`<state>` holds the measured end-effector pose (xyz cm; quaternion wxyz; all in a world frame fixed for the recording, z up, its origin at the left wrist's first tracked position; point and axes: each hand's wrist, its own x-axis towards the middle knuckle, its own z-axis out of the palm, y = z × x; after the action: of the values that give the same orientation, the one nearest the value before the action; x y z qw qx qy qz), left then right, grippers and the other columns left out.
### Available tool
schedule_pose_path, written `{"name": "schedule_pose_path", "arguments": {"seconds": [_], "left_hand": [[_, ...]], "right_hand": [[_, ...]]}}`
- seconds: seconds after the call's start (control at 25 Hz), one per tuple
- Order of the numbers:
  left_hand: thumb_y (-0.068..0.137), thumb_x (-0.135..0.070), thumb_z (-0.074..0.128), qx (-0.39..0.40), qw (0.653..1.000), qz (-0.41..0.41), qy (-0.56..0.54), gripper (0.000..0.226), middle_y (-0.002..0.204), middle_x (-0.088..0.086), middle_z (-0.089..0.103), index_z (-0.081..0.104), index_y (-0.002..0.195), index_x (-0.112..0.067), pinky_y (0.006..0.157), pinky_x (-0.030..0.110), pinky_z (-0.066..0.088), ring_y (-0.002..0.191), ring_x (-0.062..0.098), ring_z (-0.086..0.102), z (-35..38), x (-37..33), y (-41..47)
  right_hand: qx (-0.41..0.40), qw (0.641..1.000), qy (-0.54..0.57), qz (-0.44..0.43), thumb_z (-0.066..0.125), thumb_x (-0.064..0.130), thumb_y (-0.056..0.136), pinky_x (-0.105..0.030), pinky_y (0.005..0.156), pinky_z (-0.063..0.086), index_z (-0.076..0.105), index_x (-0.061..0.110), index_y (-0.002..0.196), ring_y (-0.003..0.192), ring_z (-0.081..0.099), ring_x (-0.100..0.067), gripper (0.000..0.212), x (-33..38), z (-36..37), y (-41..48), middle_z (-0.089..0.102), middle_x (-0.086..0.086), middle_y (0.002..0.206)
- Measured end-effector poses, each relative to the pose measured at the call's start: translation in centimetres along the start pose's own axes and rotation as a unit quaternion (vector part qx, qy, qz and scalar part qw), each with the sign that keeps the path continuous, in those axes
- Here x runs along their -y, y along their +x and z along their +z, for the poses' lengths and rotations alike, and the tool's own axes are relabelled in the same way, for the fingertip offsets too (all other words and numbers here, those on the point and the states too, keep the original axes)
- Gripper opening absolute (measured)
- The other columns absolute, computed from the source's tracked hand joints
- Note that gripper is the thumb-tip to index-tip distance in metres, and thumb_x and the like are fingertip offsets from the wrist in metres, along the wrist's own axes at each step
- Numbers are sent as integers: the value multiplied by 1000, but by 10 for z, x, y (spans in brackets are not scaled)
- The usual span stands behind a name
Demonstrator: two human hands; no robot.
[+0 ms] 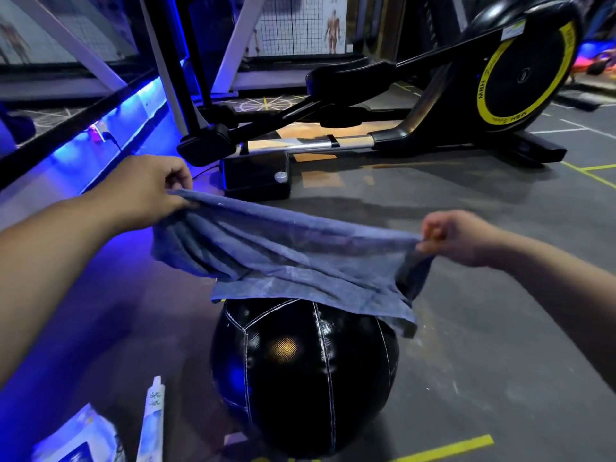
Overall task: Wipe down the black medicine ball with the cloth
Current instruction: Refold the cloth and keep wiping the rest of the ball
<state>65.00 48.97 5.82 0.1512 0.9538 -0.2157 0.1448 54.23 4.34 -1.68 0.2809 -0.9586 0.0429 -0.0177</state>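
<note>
Both arms extended forward, well apart. Left hand (146,190) knuckles up, thumb and fingers pinching. Right hand (458,236) likewise pinching, fingers curled.

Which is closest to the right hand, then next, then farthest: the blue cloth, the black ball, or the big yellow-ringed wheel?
1. Blue cloth: pinched in the right hand itself.
2. Black medicine ball: lower down, to the hand's left, under the cloth.
3. Yellow-ringed wheel: far ahead, at the back right.
</note>
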Motion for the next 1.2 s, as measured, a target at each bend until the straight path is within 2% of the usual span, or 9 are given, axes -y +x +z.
{"name": "schedule_pose_path", "arguments": {"seconds": [0.16,0.28,0.4,0.6,0.88,0.96,1.04,1.12,1.2], "left_hand": [[73,2,72,-103,991,84,28,14,72,9,56,62,77,-7,66,31,34,67,25,50,-8,-9,9],[83,-10,69,-179,984,10,-22,8,78,8,58,61,85,-8,71,31,36,74,24,51,-17,-14,19],[85,-16,69,-180,983,-37,-29,12,78,12,59,59,86,-10,70,30,35,74,27,51,-20,-7,15],[85,-19,71,-133,990,-34,-13,9,83,16,65,64,87,-13,75,33,40,80,32,57,-39,4,8],[82,-31,74,-112,993,-41,-18,20,68,10,61,65,75,-15,58,32,38,67,33,56,-52,17,-1],[82,-28,75,-104,992,-57,-36,15,74,9,64,68,79,-15,62,29,47,71,32,62,-58,17,-3],[84,-22,74,-63,989,-98,-95,11,79,16,66,69,82,-13,50,27,55,68,30,65,-66,9,-5],[84,-14,73,-4,974,-150,-169,14,75,22,63,67,81,-2,42,21,55,59,28,59,-75,-11,-6],[84,-11,71,61,944,-188,-264,13,65,14,58,65,78,-1,40,18,52,50,19,54,-80,-46,-9]], "right_hand": [[-255,967,17,10,70,18,84,-12,44,34,64,14,80,59,46,-16,8,7,-68,-1,54,-6,64],[-320,945,-60,-2,63,28,87,-31,68,45,64,18,82,73,53,-26,12,17,-101,-6,60,-10,74],[-308,951,-13,5,64,38,85,-36,65,44,60,18,73,66,51,-22,24,11,-112,-13,60,-7,69],[-318,947,36,-18,71,43,80,-12,42,33,62,22,77,48,42,-9,23,7,-121,-33,57,10,58],[-255,958,132,8,75,56,64,-9,41,39,68,29,72,48,50,-5,29,20,-137,-69,61,11,57],[-238,957,160,40,78,45,66,-10,35,37,68,30,65,39,47,-2,18,27,-139,-75,58,13,47],[-214,958,169,86,78,31,76,-11,35,38,67,27,63,35,45,-2,17,30,-142,-75,56,10,45],[-142,956,202,159,83,35,65,-15,40,41,71,20,71,41,49,-9,21,44,-145,-76,58,-4,63],[-30,948,262,179,85,38,44,-19,42,40,75,12,81,44,48,-17,47,70,-145,-76,53,-16,69]]}}
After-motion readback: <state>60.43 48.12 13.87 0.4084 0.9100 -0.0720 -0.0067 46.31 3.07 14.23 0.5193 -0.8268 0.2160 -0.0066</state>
